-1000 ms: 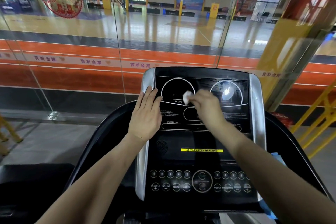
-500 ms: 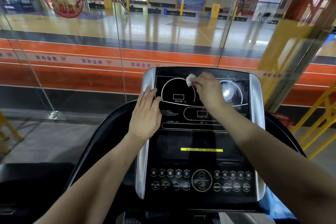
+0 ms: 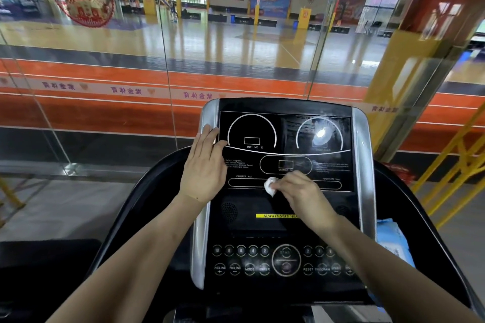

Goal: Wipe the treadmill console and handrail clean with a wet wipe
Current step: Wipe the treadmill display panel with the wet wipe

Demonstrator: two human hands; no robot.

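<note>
On the black treadmill console (image 3: pixel 286 155), just under the small middle display box, a crumpled white wet wipe (image 3: pixel 270 185) is pinched in the curled fingers of the right hand (image 3: pixel 301 193) and pressed against the glossy panel. Bare panel lies open above it, with 2 dial outlines and a bright glare spot in the right one. Beside the wipe, the left hand (image 3: pixel 204 168) lies flat with straight fingers over the console's silver left edge (image 3: pixel 200 231), holding nothing. Below the hands runs a yellow strip (image 3: pixel 275 216), then rows of round buttons (image 3: pixel 252 259). A black handrail (image 3: pixel 123 217) curves around both sides, and a blue packet (image 3: pixel 393 241) sits at the right edge.
</note>
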